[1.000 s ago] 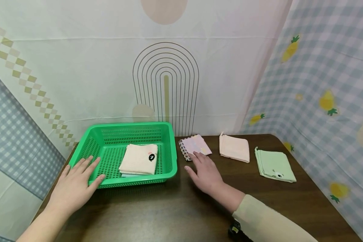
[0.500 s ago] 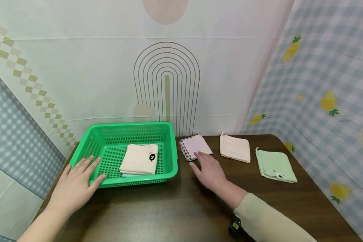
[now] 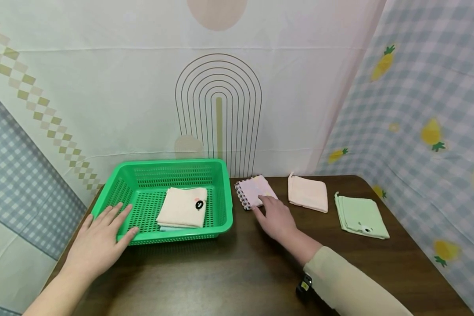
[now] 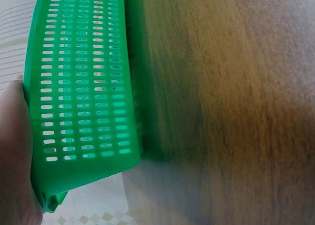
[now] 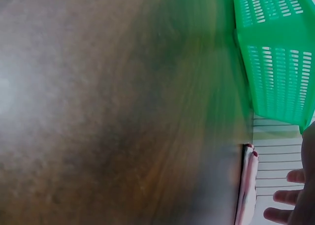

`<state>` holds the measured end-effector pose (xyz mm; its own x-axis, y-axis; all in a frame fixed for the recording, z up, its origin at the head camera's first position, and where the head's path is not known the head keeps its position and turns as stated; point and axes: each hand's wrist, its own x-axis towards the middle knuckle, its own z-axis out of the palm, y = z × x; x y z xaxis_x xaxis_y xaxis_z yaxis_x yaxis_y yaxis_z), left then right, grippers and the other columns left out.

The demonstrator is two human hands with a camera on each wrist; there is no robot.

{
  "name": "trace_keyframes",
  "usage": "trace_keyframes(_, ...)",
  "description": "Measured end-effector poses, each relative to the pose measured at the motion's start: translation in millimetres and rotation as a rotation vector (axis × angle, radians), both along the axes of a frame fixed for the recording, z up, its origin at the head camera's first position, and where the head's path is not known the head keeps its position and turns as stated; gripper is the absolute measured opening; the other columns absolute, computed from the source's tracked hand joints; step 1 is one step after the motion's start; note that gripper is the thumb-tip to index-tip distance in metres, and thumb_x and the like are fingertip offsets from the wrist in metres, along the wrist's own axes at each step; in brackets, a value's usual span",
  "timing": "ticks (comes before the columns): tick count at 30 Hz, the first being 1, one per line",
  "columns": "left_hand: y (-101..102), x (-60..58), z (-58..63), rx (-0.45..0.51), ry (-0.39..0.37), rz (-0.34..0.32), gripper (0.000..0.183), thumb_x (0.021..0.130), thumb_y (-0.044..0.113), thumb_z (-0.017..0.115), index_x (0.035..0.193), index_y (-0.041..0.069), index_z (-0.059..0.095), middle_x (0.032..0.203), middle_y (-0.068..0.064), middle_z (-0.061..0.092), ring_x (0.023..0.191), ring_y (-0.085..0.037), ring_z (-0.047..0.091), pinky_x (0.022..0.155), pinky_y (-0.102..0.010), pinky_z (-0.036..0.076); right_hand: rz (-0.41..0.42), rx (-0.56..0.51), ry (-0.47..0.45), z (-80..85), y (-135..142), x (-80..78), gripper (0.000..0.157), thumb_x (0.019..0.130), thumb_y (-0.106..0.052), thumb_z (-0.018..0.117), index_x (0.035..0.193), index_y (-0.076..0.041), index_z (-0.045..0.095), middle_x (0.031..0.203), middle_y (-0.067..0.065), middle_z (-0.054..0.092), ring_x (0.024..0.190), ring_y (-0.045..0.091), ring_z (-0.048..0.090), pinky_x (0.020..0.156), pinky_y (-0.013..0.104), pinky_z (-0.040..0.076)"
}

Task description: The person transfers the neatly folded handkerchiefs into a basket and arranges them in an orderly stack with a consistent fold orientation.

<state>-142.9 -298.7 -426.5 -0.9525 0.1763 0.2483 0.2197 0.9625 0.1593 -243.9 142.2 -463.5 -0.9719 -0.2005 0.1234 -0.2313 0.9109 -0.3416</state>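
Movement since earlier frame: small rightward displacement of right hand [image 3: 277,218] along near edge of lilac cloth [image 3: 254,189]; no clear displacement of left hand [image 3: 96,241].
Table [image 3: 174,281]: dark wood grain, bearing 1 basket and 3 loose cloths.
Basket [image 3: 181,235]: green, perforated, long axis left to right; containing folded cream cloth [image 3: 177,208] with blue layer [image 3: 174,228] showing beneath.
Left hand: laid over front left corner of basket, fingers spread and straight; nothing clasped; well apart from lilac cloth.
Right hand: nearer of 2 to lilac cloth; back upward, fingers relaxed, nothing held; apparent gap between fingertips and fabric in right wrist view.
Green cloth [image 3: 359,213]: folded, farthest right.
Pink cloth [image 3: 308,194]: folded, between lilac and green.
Lilac cloth: on table, just beside right wall of basket, not touching; roughly square, no clear long axis; checked border [image 3: 242,196] on basket side.
Controlling relation (judged): lilac cloth forward and left of right palm, near right edge below fingertips.
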Motion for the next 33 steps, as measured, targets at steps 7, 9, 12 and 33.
trace_keyframes(7,0,-0.2,-1.3,-0.002,-0.004,0.005,0.073,0.099,0.058,0.047,0.158,0.019,0.028,0.154,-0.022,0.037,0.139,-0.048,0.032,0.109,-0.072,0.013,-0.033,0.004,-0.028,-1.1,1,-8.2,0.058,0.103,-0.046,0.048,0.142,-0.005,0.052,0.141,0.017,0.054,0.13,0.038,0.049,0.106,0.056,0.039)
trace_keyframes(9,0,-0.1,-1.3,-0.001,-0.006,0.007,0.073,0.099,0.057,0.048,0.158,0.018,0.029,0.154,-0.022,0.037,0.139,-0.048,0.032,0.109,-0.072,0.014,-0.038,0.012,-0.031,-1.6,2,-10.7,0.058,0.102,-0.046,0.048,0.142,-0.004,0.052,0.141,0.017,0.054,0.13,0.038,0.049,0.106,0.056,0.039)
trace_keyframes(12,-1,0.1,-1.4,0.0,-0.012,0.009,0.073,0.099,0.056,0.05,0.158,0.018,0.029,0.154,-0.022,0.037,0.139,-0.048,0.032,0.109,-0.072,0.014,-0.045,0.022,-0.036,-2.3,3,-15.1,0.058,0.102,-0.047,0.047,0.142,-0.005,0.052,0.141,0.018,0.054,0.13,0.039,0.049,0.105,0.056,0.04)
trace_keyframes(33,1,-1.0,3.1,-0.013,-0.045,0.018,0.074,0.1,0.061,0.044,0.158,0.017,0.029,0.156,-0.021,0.034,0.14,-0.047,0.03,0.11,-0.071,0.014,-0.133,0.007,-0.083,-5.6,21,-46.8,0.055,0.099,-0.036,0.052,0.142,-0.002,0.051,0.138,0.023,0.052,0.126,0.043,0.049,0.1,0.058,0.043)
